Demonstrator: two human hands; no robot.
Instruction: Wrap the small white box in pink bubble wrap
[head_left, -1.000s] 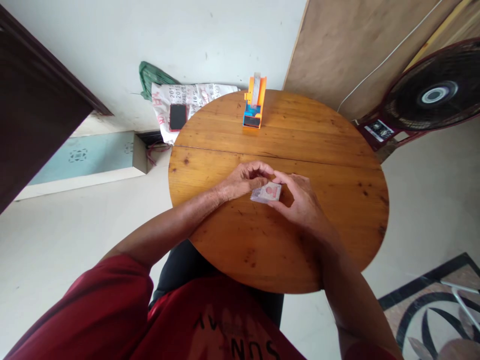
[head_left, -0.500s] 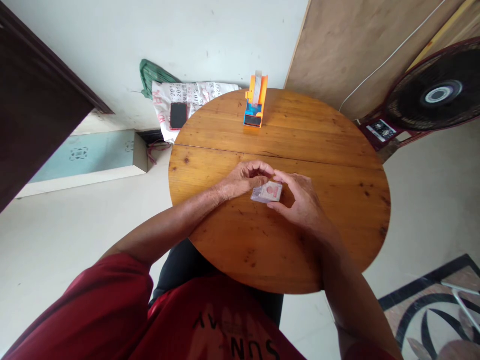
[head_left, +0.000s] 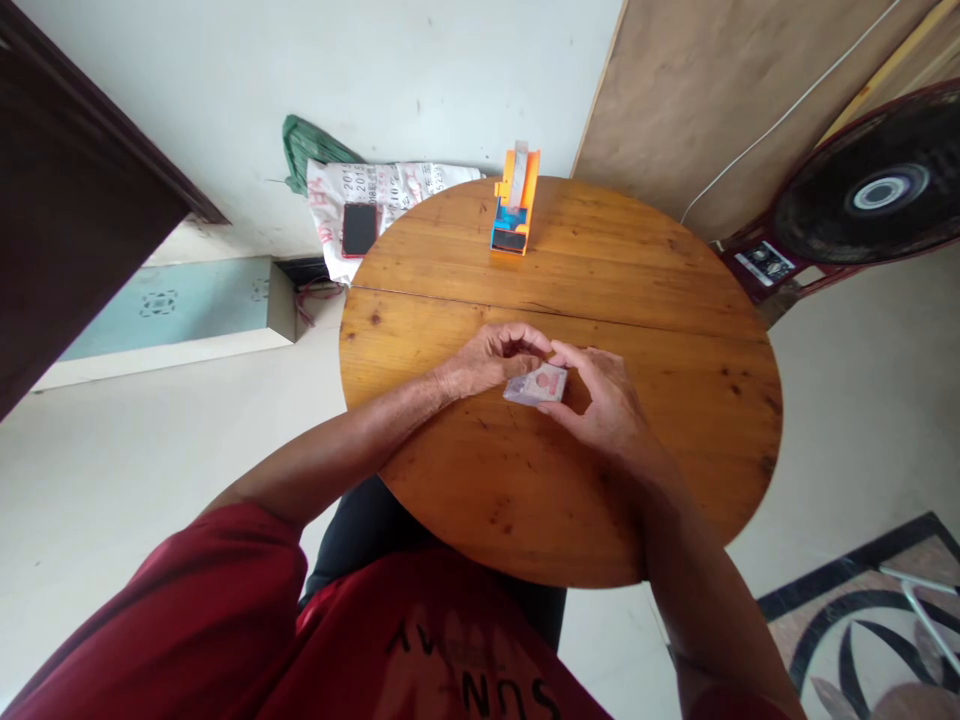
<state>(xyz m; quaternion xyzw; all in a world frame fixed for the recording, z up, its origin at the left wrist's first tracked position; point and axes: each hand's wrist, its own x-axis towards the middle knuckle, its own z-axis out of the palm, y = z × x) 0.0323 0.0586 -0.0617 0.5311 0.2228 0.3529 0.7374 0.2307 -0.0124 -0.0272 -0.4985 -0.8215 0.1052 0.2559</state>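
Note:
Between my hands is a small pale box-shaped pack (head_left: 546, 382) with red print on its top and a shiny purplish wrap at its left end. It is low over the round wooden table; whether it rests on the wood I cannot tell. My left hand (head_left: 506, 358) holds its upper left side, thumb along the edge and fingers curled behind. From the right, my right hand (head_left: 604, 395) spans the pack, thumb at the near edge and index finger at the far edge, its tip close to my left fingertips.
An orange and blue tape dispenser (head_left: 514, 205) stands at the far side of the wooden table (head_left: 480, 480). Beyond the table's left edge, a dark phone (head_left: 359, 230) lies on a printed white sack (head_left: 326, 215). A large fan (head_left: 877, 190) stands at the right.
Both hands keep nearly the same hold. The pack's top looks slightly turned or tilted, and the view has shifted a little.

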